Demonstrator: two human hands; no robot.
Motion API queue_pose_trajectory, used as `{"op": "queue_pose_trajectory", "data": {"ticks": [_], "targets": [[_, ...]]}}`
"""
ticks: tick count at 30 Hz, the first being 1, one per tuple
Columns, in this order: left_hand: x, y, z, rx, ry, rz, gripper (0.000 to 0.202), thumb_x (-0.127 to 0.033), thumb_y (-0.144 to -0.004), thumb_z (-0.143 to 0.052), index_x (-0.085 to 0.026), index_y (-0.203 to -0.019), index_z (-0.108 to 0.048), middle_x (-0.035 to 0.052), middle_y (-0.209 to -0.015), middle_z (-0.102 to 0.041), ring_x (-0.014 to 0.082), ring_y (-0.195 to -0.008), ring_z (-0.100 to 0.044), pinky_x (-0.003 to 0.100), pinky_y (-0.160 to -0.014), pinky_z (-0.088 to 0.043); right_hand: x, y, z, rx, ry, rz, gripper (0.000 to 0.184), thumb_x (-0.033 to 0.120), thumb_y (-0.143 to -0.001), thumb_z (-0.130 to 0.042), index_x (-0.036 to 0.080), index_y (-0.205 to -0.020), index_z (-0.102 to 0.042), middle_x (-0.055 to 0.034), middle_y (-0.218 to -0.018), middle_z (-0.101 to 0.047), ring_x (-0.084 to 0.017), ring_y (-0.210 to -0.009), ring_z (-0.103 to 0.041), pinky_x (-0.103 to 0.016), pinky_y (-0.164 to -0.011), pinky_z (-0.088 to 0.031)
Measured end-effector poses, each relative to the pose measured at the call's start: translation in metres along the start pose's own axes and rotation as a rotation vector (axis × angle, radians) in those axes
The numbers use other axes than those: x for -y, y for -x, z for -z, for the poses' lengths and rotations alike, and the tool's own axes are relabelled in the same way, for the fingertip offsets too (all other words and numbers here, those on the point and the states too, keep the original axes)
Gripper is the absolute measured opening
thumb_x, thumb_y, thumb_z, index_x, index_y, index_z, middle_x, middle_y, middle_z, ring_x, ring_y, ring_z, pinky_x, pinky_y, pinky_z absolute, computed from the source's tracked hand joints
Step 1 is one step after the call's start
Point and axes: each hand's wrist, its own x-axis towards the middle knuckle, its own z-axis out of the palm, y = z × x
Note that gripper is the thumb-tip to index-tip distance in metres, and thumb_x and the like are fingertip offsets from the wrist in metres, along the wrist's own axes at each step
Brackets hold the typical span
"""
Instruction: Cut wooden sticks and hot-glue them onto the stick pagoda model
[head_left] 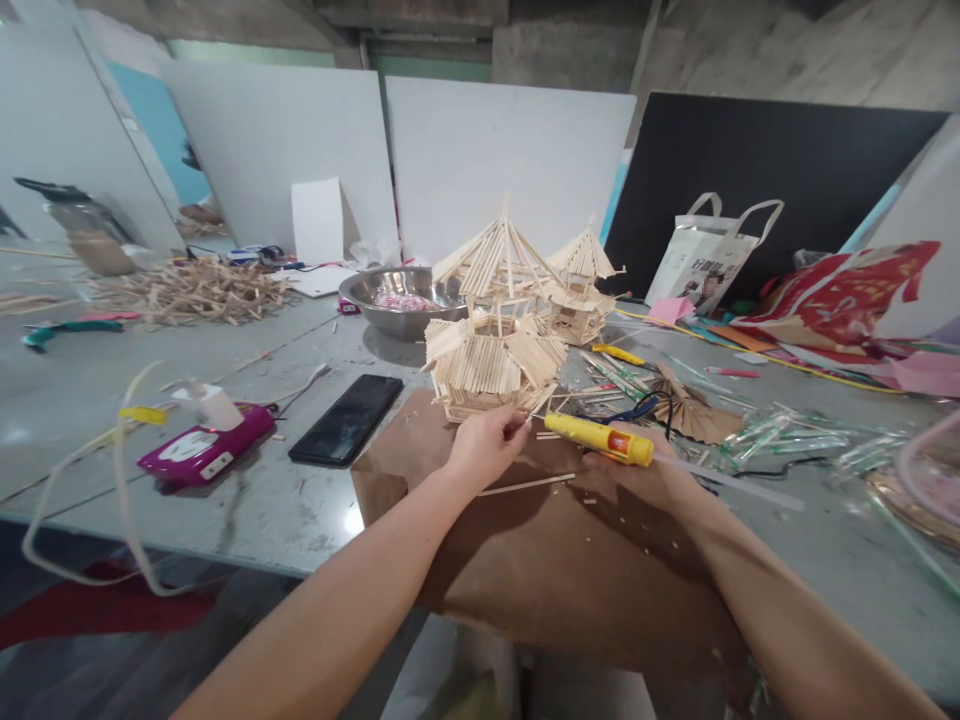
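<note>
A model pavilion built of thin wooden sticks stands on brown paper at the table's middle. My left hand is closed in a pinch on a small wooden stick just below the model's front edge. My right hand grips a yellow glue gun lying across its fingers, nozzle pointing left toward the left hand. A clear glue stick trails out of the gun's back. A loose stick lies on the paper between my wrists.
A smaller stick pavilion and a steel bowl stand behind the model. A black phone, a pink power strip with white cable and a stick pile lie left. Glue sticks, bags and coloured paper fill the right.
</note>
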Motion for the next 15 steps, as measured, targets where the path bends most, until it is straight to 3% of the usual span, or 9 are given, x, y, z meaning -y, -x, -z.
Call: {"op": "queue_pose_trajectory", "data": {"ticks": [15], "targets": [[0.002,0.0,-0.001,-0.019,0.005,-0.009,0.02,-0.031,-0.072,-0.044,-0.017,-0.068,-0.057,-0.0002,-0.057,-0.057,0.0086,-0.052,-0.049,0.019,-0.05,-0.034,-0.019,0.002,-0.004,-0.122,-0.08,-0.078,0.019,0.036,-0.061,-0.059,0.02,-0.059,-0.05,0.0028,-0.054,-0.049,-0.01,-0.047,-0.042,-0.022,-0.044,-0.035]]}}
